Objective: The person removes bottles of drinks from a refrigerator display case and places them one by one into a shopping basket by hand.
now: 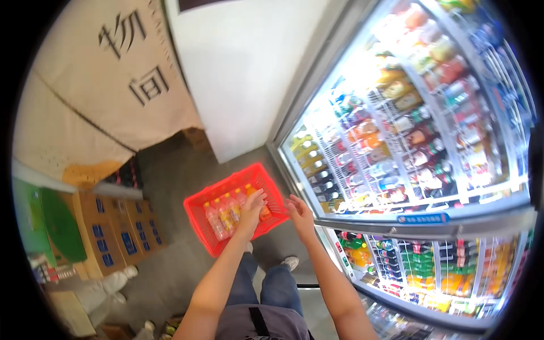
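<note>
A stack of cardboard boxes [122, 229] was seen at the far left, with a pale curtain [73, 107] printed in dark Chinese characters hung above it. A red basket [225, 185] was set at an angle on the grey floor [170, 195], in front of the wearer's jeans [275, 289]. Inside it, a row of pinkish bottles [217, 222] with yellow caps was lined up. The left hand [251, 208] was held over the basket, where an orange bottle [264, 213] was partly covered by it; whether the fingers were clamped on that bottle could not be told. The right hand [301, 217] was held by the basket's right-hand edge, its fingers slightly curled and apart, with nothing seen between them. The right of the scene was filled by a brightly lit drinks cooler [476, 222], in which rows of coloured bottles [368, 139] were displayed.
</note>
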A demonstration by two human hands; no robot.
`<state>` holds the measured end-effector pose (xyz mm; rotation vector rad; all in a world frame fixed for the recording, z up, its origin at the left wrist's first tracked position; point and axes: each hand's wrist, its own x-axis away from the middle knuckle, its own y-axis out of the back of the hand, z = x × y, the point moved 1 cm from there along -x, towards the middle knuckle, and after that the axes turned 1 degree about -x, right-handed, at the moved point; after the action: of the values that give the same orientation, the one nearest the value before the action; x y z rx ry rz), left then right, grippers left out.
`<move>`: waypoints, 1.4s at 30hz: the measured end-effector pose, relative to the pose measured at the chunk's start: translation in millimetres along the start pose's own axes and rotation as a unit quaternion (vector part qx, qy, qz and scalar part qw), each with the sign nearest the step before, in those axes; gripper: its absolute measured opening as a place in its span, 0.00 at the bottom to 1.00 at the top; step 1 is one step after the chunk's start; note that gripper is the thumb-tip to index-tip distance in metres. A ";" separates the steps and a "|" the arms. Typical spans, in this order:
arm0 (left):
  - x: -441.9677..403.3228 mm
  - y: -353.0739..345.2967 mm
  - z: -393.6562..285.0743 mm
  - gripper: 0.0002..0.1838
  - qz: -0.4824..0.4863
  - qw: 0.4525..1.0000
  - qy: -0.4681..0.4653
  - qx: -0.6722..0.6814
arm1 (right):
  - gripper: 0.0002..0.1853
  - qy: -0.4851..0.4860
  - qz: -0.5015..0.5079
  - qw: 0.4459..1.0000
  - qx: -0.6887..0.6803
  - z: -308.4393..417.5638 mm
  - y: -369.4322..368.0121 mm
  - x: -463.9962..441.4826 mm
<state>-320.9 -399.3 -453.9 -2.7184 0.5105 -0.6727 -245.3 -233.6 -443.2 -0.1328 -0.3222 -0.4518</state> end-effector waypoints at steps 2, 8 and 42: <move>12.0 -28.1 -30.3 0.22 0.035 0.999 -0.021 -0.023 | 0.22 0.022 -0.030 0.999 -0.022 27.2 20.7 19.3; 48.7 -139.2 -80.5 0.20 0.193 0.974 -0.059 -0.099 | 0.22 0.102 -0.123 0.984 -0.074 106.0 96.0 92.9; 399.4 -656.7 -10.5 0.17 0.679 0.726 -0.075 -0.079 | 0.17 0.362 -0.545 0.750 -0.094 236.3 429.2 542.3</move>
<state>179.5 24.3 -52.6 -1.6573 2.1689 0.0416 343.1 -24.9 -63.2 0.0631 0.4857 -1.6564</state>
